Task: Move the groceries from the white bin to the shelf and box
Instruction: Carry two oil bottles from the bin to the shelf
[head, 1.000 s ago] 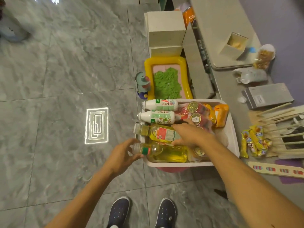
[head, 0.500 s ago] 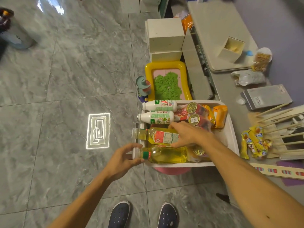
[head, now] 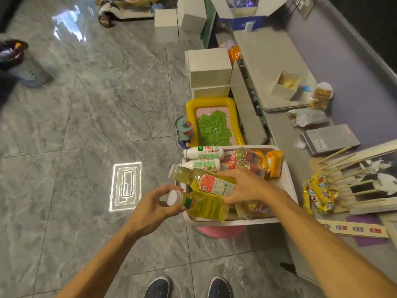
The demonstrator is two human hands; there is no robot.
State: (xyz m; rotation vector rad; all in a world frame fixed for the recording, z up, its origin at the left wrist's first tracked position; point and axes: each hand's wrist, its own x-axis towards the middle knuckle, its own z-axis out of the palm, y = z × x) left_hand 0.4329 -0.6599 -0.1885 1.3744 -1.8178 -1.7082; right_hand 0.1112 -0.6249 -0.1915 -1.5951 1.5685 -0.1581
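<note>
- left hand (head: 150, 208): grip closed around the neck of the near oil bottle (head: 204, 206), fingers just under its white cap (head: 174, 197); cap end sticks out past the left wall of the white bin (head: 289, 183)
- right hand (head: 245, 186): grip wrapped over the body of the second oil bottle (head: 206, 181), palm on the red-and-white label; that bottle is tilted, cap end raised above the bin's left rim, lying partly over the near one
- both oil bottles sit along the bin's near-left part, caps to the left
- behind them, at the far-left of the bin: two white bottles (head: 204, 158) with green labels, on their sides, caps left
- far-right of the bin: two cans (head: 247, 158) with gold tops, orange snack packs (head: 275, 162) against the right wall; more packets under the right hand, can't tell what
- bin rests on a pink stool (head: 221, 231) on the grey tile floor
- just beyond the bin's far edge: yellow inflatable tray (head: 214, 123) with green sand
- right of the bin, on the grey surface (head: 279, 134): yellow candy packs (head: 318, 194), wooden sticks, a grey flat box
- open blue cardboard box (head: 247, 16) at the far end, well apart from the bin
</note>
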